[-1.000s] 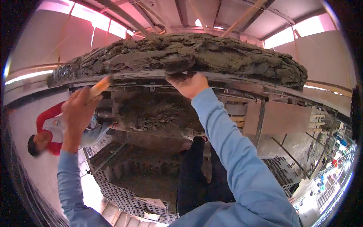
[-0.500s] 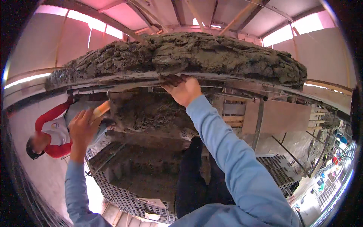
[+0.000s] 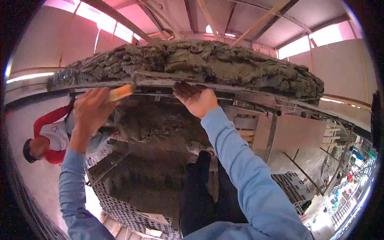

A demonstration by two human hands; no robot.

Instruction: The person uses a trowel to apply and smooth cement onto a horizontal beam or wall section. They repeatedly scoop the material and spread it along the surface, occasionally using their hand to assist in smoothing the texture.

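Left grip (image 3: pixel 93 113) closed on trowel handle (image 3: pixel 119 93); right palm (image 3: pixel 197 100) under mortar board (image 3: pixel 240 89)

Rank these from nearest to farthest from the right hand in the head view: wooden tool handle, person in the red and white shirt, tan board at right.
1. Wooden tool handle, just left, in the left hand.
2. Tan board, lower right.
3. Person in the red and white shirt, far left.
Measured from the right hand.
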